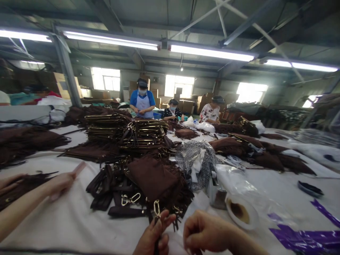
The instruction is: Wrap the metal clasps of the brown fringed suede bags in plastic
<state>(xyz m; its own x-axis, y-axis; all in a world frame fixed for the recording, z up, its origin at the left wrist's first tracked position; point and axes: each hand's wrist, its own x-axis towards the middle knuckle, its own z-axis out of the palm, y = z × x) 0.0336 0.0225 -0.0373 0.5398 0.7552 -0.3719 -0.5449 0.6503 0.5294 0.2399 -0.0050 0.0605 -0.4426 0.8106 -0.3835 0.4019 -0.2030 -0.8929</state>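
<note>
My left hand [152,235] is closed around a dark brown strap [156,244] at the bottom centre. A gold clasp [157,209] stands up from the strap's end, just above the fingertips. To its right, my right hand [205,230] has its fingers curled downward, and what they hold, if anything, is hidden. A brown fringed bag [152,177] lies right behind my hands. Beside it sits a heap of dark straps [117,191], with more gold clasps [130,199] on top.
Stacked brown bags [106,131] rise behind. A co-worker's hand [62,184] reaches in from the left. At right are grey bubble wrap [183,156], a round white dish [251,221] with brown contents, and purple plastic [305,239]. Several people stand or sit across the table.
</note>
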